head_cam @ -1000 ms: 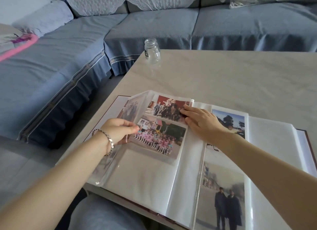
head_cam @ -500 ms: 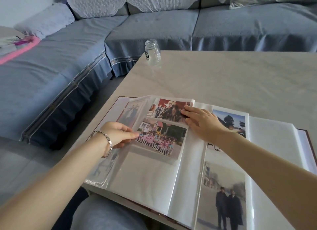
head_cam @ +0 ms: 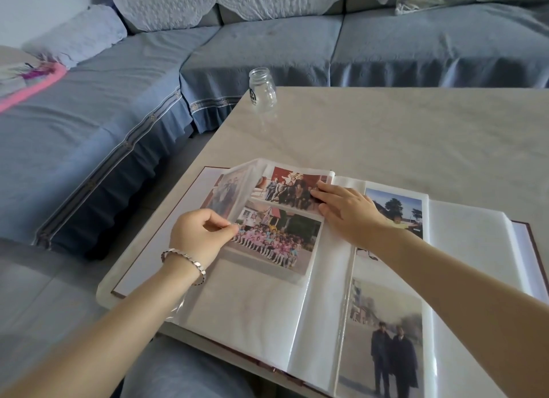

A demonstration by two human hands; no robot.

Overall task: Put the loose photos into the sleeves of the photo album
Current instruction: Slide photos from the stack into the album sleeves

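- Nearest to the person, the photo album (head_cam: 261, 317) lay open on the counter (head_cam: 386, 130). Its near edge was at the counter's rim, perhaps a little over it, so a strong push could make it slide toward the lap.
- The left hand (head_cam: 205, 234) pinched the edge of the clear sleeve film (head_cam: 245, 187) between thumb and forefinger and held it lifted. If the pinch slipped, the film would likely fall back and close the opening. Pulled too hard, the thin plastic could tear at its seam.
- Just beside that hand, the children's photo (head_cam: 276, 237) lay on the left page, slightly tilted. I could not tell if it was fully inside a sleeve; if not, the moving film could drag it out of place.
- The right hand (head_cam: 347, 210) was flat, its fingers straight and close together, the tips pressing on the right end of the red photo (head_cam: 292, 187) at the top of the same page. Pushing this way could bend a corner against the sleeve's edge, or leave finger marks on the print.
- Far behind, the glass jar (head_cam: 263, 90) stood at the counter's corner, well apart from the album, so I judged it a small danger.
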